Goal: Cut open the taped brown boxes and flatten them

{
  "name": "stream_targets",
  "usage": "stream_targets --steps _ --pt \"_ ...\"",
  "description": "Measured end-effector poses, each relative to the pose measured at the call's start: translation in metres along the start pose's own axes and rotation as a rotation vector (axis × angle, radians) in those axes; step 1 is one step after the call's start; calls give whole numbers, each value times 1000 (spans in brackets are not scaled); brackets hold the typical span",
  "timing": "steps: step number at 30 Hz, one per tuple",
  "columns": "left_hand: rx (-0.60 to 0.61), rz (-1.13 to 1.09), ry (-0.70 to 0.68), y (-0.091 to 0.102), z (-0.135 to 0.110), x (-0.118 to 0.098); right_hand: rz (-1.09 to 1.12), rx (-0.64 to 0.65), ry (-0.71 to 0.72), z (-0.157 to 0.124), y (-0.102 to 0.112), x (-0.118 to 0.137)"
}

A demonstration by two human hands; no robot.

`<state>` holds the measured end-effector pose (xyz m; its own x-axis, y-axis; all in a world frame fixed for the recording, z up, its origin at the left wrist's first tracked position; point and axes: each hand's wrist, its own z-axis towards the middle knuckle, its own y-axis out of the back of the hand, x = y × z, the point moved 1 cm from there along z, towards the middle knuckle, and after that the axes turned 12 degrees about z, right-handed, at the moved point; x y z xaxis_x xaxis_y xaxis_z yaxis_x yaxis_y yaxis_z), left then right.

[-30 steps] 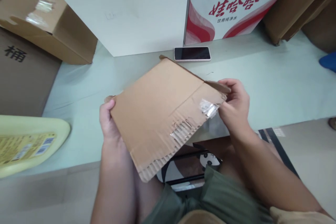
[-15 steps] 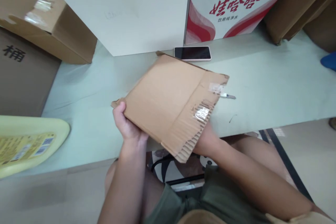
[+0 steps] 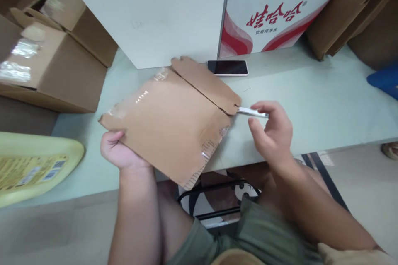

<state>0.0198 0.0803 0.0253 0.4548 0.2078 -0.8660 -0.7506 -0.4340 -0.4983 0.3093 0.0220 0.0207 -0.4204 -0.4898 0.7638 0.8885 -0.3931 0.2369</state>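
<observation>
A flattened cardboard box point(image 3: 168, 124) lies tilted across the table's front edge, with clear tape on its left side and a torn, ridged edge at the lower right. My left hand point(image 3: 122, 149) is closed on its lower left edge, thumb on top and fingers hidden beneath. On the table by the box's right corner is a slim white craft knife point(image 3: 252, 112), partly covered by the cardboard. Over the knife's right end hovers my right hand point(image 3: 272, 130), thumb and forefinger apart, nothing held between them.
A phone point(image 3: 227, 67) lies in front of a large white box point(image 3: 149, 20) and a red-and-white printed carton point(image 3: 264, 25). Brown boxes point(image 3: 62, 62) stand at the left, behind a yellow bottle point(image 3: 37, 169). At the far right is something blue point(image 3: 385, 82).
The cardboard has shifted left and turned, now showing its taped side and a flap. My right hand has come out from under it and moved right to the knife.
</observation>
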Motion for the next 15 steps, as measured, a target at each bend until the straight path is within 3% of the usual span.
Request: stream_targets --steps 2,5,9,10,12,15 --pt "88 -37 49 -1 -1 -3 -64 -23 -271 14 16 -16" --pt "228 -78 179 -4 -7 -7 86 115 -663 25 40 -26" --pt "502 -40 429 -8 -22 -2 386 330 -1127 1 73 -13" --pt "574 -3 489 -9 -25 1 406 307 -1202 -9 84 -10" --pt "687 98 585 -10 -30 8 367 142 -1254 -29 111 -5" --pt "747 232 635 -11 -29 17 173 -290 -1068 -47 163 -1"
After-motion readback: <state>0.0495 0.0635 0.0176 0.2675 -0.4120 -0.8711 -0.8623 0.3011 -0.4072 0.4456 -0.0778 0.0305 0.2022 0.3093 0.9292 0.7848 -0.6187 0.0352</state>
